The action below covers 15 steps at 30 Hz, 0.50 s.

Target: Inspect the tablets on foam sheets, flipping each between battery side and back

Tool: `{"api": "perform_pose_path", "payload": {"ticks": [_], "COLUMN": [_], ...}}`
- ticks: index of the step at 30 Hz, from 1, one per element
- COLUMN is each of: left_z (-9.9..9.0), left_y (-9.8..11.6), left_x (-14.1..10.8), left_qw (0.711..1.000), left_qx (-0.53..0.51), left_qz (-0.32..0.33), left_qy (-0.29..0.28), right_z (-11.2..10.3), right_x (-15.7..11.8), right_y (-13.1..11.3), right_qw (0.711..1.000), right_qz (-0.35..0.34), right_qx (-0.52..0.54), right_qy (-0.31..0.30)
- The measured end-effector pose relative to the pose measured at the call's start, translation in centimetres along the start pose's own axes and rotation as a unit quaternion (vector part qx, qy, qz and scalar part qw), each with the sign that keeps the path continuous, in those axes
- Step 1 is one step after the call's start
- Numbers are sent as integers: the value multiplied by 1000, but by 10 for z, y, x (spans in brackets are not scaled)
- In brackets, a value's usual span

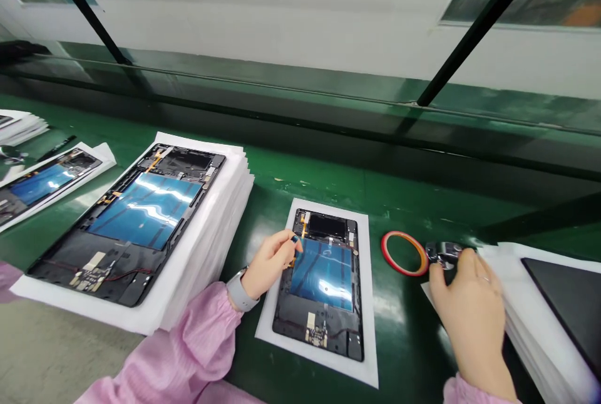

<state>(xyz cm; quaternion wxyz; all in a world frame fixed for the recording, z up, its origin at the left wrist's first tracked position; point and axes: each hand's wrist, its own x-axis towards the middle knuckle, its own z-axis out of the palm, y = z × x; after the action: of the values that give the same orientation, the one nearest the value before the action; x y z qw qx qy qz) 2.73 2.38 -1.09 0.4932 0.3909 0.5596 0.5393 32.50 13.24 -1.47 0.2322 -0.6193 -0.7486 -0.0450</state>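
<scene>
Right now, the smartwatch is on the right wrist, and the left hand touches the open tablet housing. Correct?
No: the head view shows the smartwatch on the left wrist, not the right; the left hand does touch the open tablet housing.

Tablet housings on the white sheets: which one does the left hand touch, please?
The middle tablet housing: it lies on one flat white sheet, under the left hand. The housing on the tall white stack and the far housing are away from it.
</scene>
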Motion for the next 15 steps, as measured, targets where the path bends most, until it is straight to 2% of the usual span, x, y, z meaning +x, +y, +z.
{"api": "perform_pose_path", "payload": {"ticks": [3,8,15], "left_z": [-2,-8,-10], "left_y": [1,1,0], "left_x": [1,4,5], "left_qw": [995,979,970], "left_qx": [-94,-189,-227], "left_qz": [-24,-57,-62], "left_qy": [-27,-48,-64], "right_z": [2,1,5], "right_x": [-2,-2,2], "right_y": [-4,-12,-9], "right_qw": [1000,998,989], "right_qz": [2,26,92], "right_qx": [8,41,115], "right_qy": [-12,-27,-13]}}
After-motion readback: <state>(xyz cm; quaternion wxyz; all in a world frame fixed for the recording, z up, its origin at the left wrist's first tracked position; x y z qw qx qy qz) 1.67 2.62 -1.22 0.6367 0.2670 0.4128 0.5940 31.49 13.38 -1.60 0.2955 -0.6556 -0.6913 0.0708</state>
